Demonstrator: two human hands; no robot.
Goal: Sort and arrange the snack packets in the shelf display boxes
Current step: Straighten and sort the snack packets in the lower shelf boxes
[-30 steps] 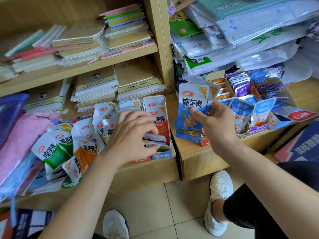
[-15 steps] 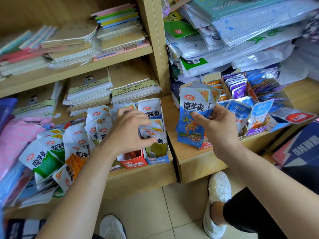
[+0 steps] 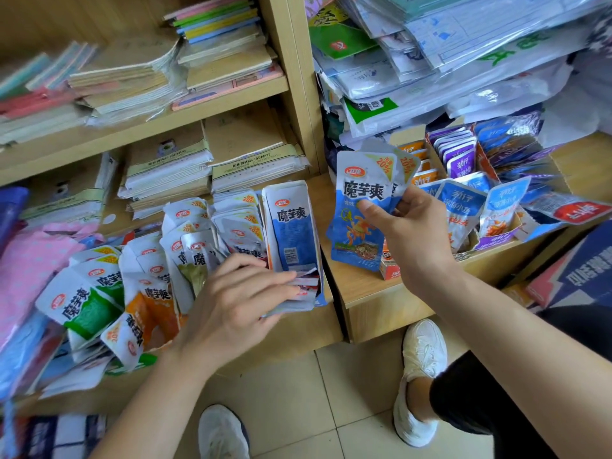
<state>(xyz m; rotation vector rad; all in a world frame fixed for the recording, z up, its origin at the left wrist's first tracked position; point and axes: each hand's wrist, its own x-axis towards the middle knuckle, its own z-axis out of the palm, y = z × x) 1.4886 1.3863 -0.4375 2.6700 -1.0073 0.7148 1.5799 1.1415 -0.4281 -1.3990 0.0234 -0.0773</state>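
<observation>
My right hand (image 3: 405,236) pinches a small stack of blue and white snack packets (image 3: 361,207), held upright above the right shelf ledge. My left hand (image 3: 238,296) lies over the front of a blue display box (image 3: 293,240) on the left shelf, its fingers around a bundle of packets (image 3: 299,286) lying flat at the box's front. White, green and orange packets (image 3: 99,299) are heaped to the left of that box. More packets stand in rows behind my left hand.
A cardboard display box (image 3: 496,250) with blue and purple packets sits on the right ledge (image 3: 371,293). Stacks of notebooks (image 3: 172,167) fill the shelves behind. A pink bag (image 3: 29,260) lies far left. My white shoes (image 3: 420,376) stand on the tiled floor below.
My left hand has dropped lower and forward, pulling a bundle of packets flat at the box's front. My right hand keeps the blue packets raised in nearly the same spot.
</observation>
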